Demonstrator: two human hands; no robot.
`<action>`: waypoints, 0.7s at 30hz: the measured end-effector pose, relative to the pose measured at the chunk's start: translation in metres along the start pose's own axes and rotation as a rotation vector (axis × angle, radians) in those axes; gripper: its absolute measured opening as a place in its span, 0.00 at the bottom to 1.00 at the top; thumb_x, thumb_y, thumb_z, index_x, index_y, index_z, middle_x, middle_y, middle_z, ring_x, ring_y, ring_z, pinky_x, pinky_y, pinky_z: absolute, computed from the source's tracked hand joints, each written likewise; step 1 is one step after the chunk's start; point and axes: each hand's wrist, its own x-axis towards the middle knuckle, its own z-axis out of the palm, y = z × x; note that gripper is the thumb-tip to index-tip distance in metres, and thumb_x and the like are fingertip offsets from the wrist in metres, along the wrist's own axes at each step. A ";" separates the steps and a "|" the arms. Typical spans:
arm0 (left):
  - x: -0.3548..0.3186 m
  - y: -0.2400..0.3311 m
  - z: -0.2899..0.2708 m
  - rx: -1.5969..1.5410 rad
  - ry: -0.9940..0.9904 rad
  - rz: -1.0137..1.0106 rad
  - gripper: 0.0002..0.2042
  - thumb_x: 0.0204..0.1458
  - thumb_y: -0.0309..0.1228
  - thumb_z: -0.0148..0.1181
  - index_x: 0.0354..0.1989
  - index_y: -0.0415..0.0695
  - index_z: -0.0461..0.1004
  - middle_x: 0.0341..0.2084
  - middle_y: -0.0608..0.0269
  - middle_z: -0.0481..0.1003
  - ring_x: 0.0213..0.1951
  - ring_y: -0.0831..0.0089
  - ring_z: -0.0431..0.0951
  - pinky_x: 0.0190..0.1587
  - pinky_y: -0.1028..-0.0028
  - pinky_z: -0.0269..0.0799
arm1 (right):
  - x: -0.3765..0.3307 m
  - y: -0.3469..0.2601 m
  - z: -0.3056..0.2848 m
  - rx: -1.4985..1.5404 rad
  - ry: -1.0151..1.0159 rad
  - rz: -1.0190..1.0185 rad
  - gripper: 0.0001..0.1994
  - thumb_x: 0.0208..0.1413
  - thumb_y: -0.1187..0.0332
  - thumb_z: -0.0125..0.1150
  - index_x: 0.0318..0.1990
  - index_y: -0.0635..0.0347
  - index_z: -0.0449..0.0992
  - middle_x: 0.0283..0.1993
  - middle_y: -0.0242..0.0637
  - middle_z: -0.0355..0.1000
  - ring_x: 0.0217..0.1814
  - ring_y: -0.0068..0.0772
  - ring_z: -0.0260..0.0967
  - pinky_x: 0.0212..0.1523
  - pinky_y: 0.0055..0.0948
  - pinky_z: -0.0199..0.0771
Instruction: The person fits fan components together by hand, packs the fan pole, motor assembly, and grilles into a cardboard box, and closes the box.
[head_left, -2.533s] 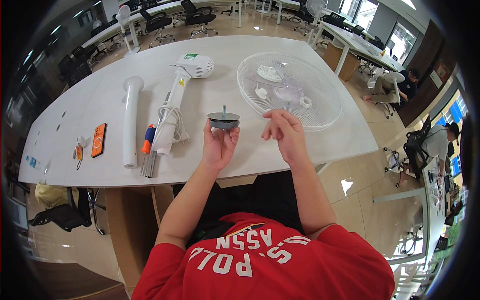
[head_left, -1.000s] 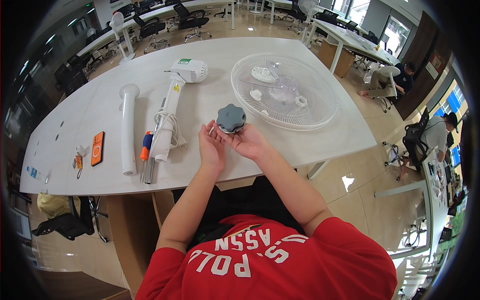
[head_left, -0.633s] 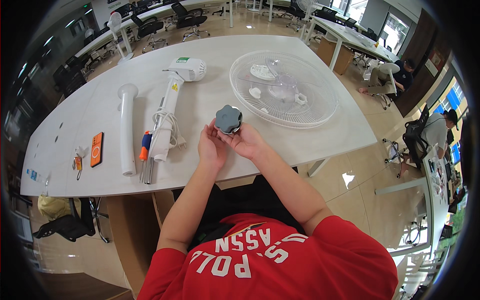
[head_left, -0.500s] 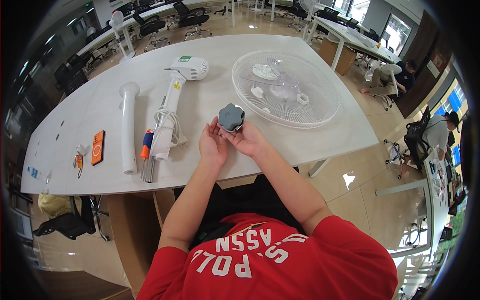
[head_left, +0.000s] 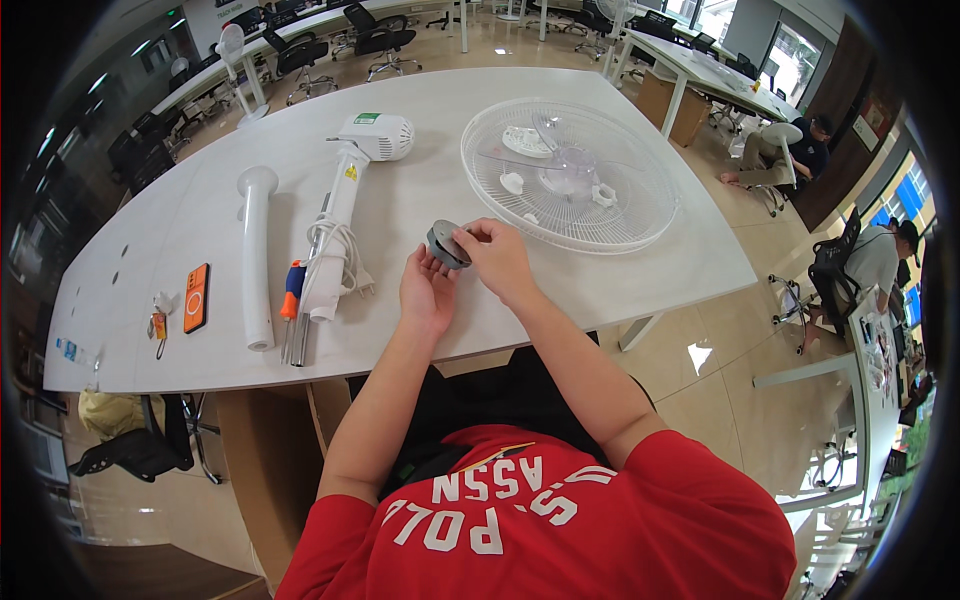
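A small round grey knob-like fan part is held above the white table between both hands. My left hand supports it from below with the fingers curled up against it. My right hand pinches its right side with thumb and fingers. The part is tilted on edge. Just beyond it lies a clear plastic fan guard with clear blades and small white pieces inside.
Left of my hands lie a white fan motor head on its pole with a coiled cable, a white tube, a screwdriver and an orange phone. Office chairs, desks and seated people are farther off.
2.5 s ago only my left hand held the grey part, right hand open beside it. Since then both hands have closed on it, and it has turned from flat-on to tilted on edge.
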 end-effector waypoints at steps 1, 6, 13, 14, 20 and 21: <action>0.000 -0.002 0.002 0.000 -0.004 -0.003 0.20 0.74 0.40 0.39 0.61 0.37 0.66 0.56 0.59 0.72 0.61 0.67 0.72 0.68 0.64 0.68 | 0.002 0.006 -0.003 -0.138 0.015 -0.135 0.10 0.63 0.67 0.70 0.38 0.68 0.82 0.35 0.38 0.81 0.33 0.23 0.75 0.38 0.26 0.75; -0.020 0.005 0.020 0.005 -0.092 -0.096 0.23 0.74 0.47 0.35 0.62 0.45 0.69 0.56 0.62 0.76 0.54 0.70 0.77 0.53 0.68 0.75 | -0.003 -0.010 -0.004 -0.267 -0.083 -0.225 0.11 0.59 0.66 0.72 0.39 0.66 0.82 0.42 0.41 0.80 0.38 0.31 0.78 0.42 0.31 0.77; -0.011 0.006 0.001 -0.049 -0.148 -0.125 0.23 0.74 0.45 0.33 0.64 0.45 0.68 0.57 0.60 0.76 0.58 0.66 0.78 0.58 0.65 0.79 | -0.006 -0.010 -0.003 -0.423 -0.221 -0.486 0.20 0.52 0.59 0.77 0.47 0.63 0.82 0.54 0.47 0.76 0.55 0.48 0.75 0.55 0.42 0.77; -0.007 0.009 -0.003 -0.107 -0.211 -0.143 0.23 0.73 0.45 0.33 0.62 0.45 0.70 0.56 0.61 0.76 0.58 0.66 0.79 0.58 0.65 0.80 | -0.008 -0.014 -0.001 -0.421 -0.225 -0.487 0.20 0.52 0.59 0.77 0.47 0.63 0.82 0.54 0.47 0.76 0.55 0.48 0.75 0.55 0.42 0.77; -0.016 0.006 0.009 -0.112 -0.141 -0.132 0.22 0.71 0.43 0.33 0.56 0.47 0.73 0.51 0.64 0.79 0.53 0.67 0.82 0.53 0.69 0.84 | -0.012 -0.019 -0.006 -0.558 -0.269 -0.566 0.39 0.42 0.52 0.83 0.60 0.64 0.74 0.58 0.47 0.76 0.63 0.51 0.71 0.64 0.44 0.72; -0.015 0.006 0.006 -0.100 -0.118 -0.129 0.22 0.71 0.43 0.33 0.56 0.47 0.73 0.51 0.64 0.79 0.52 0.68 0.83 0.51 0.70 0.85 | -0.013 -0.023 -0.006 -0.523 -0.292 -0.479 0.39 0.41 0.52 0.83 0.59 0.64 0.75 0.58 0.48 0.76 0.63 0.51 0.71 0.64 0.44 0.73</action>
